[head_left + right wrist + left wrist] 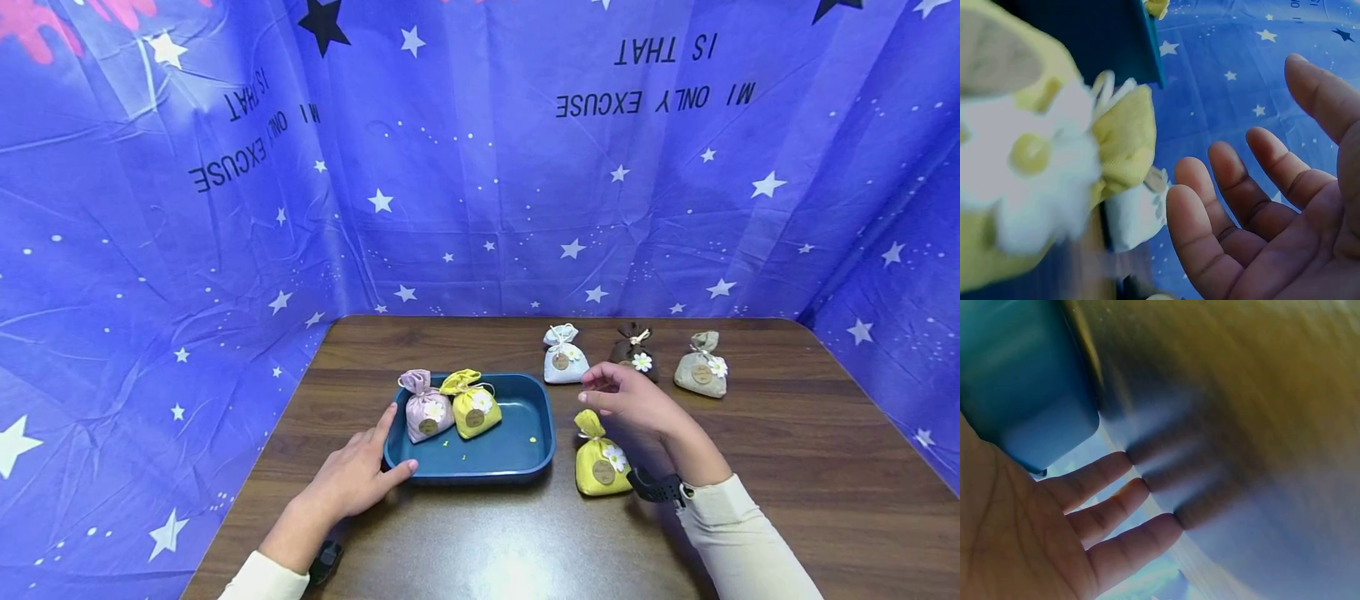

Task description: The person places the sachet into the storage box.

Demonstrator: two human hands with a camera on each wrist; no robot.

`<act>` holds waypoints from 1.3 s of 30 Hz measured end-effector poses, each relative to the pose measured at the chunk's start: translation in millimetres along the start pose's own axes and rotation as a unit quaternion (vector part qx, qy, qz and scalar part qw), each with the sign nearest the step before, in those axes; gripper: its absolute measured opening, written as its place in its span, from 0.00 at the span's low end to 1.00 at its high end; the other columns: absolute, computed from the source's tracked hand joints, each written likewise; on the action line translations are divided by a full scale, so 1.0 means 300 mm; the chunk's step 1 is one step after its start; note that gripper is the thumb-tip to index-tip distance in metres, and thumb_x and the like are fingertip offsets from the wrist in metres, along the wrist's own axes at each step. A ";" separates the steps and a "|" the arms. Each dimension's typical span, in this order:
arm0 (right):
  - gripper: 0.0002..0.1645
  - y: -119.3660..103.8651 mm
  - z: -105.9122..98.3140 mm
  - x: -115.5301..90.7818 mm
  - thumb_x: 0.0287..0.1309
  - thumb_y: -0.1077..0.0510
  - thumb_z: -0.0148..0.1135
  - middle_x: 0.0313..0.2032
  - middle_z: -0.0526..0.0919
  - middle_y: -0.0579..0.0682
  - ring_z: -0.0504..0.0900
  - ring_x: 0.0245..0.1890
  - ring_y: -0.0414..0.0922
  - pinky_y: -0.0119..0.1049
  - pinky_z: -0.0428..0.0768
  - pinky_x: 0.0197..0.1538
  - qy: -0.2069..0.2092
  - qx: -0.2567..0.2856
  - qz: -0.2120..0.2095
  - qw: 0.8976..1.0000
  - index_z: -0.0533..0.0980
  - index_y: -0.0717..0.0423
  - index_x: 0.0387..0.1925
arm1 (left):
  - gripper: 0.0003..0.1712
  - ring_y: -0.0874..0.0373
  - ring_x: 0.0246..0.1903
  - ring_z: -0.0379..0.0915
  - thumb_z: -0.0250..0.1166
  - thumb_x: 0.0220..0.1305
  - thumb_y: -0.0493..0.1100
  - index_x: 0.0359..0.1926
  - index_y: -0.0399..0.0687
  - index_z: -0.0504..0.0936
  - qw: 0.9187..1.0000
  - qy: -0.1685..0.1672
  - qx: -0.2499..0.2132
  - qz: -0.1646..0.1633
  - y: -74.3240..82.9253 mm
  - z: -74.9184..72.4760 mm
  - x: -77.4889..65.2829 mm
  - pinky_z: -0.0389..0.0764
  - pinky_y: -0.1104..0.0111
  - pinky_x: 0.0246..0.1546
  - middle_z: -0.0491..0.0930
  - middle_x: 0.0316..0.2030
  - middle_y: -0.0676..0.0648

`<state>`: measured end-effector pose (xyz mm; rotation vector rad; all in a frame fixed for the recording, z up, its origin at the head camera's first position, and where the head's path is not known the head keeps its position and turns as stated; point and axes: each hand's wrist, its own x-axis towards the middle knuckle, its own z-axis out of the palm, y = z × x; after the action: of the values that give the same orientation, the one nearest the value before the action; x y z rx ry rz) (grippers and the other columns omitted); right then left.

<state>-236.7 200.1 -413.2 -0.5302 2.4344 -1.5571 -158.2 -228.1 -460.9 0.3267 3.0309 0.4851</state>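
A teal rectangular tray [525, 433] holds a pink drawstring sachet [415, 417] and a yellow drawstring sachet [467, 425]. My left hand [352, 475] rests at the tray's left side, thumb by the near corner; the left wrist view shows extended fingers [1135, 547] beside the tray wall. Right of the tray, another yellow sachet [590, 467] stands on the table. Above and just beyond it is my right hand [637, 404], its fingers loosely bent with nothing between them. In the right wrist view that sachet [1125, 140] looms close, apart from the fingers [1188, 219].
Along the back of the table are a white sachet [570, 372], a brown sachet [624, 350] partly behind my right hand, and a beige sachet [686, 375]. A blue star-patterned curtain [465, 208] hangs behind the wooden table [810, 450]. Small yellow bits lie in the tray.
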 end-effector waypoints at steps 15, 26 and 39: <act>0.22 0.104 -0.039 -0.109 0.62 0.61 0.66 0.38 0.82 0.55 0.81 0.37 0.49 0.43 0.81 0.37 0.001 -0.013 0.022 1.000 0.72 0.73 0.50 | 0.55 0.39 0.63 0.67 0.57 0.64 0.71 0.79 0.50 0.45 1.000 0.002 -0.006 0.000 0.006 0.000 -0.001 0.72 0.42 0.54 0.70 0.65 0.35; 0.25 0.146 -0.039 -0.165 0.62 0.58 0.67 0.42 0.81 0.56 0.79 0.40 0.46 0.42 0.81 0.37 -0.004 0.003 0.066 0.998 0.71 0.72 0.52 | 0.55 0.39 0.63 0.67 0.56 0.64 0.72 0.80 0.51 0.44 1.000 -0.001 -0.001 -0.004 0.001 -0.001 -0.002 0.72 0.42 0.54 0.70 0.65 0.36; 0.25 0.160 -0.007 -0.193 0.62 0.57 0.66 0.46 0.77 0.60 0.77 0.43 0.48 0.42 0.80 0.36 -0.045 0.028 0.072 0.996 0.71 0.70 0.53 | 0.55 0.38 0.63 0.67 0.57 0.64 0.71 0.80 0.50 0.45 1.000 -0.006 0.001 -0.010 0.002 -0.002 0.002 0.72 0.41 0.53 0.70 0.64 0.34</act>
<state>-193.7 243.5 -457.2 -0.3963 2.3016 -1.5040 -158.7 -227.6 -460.2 0.2987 3.0208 0.4766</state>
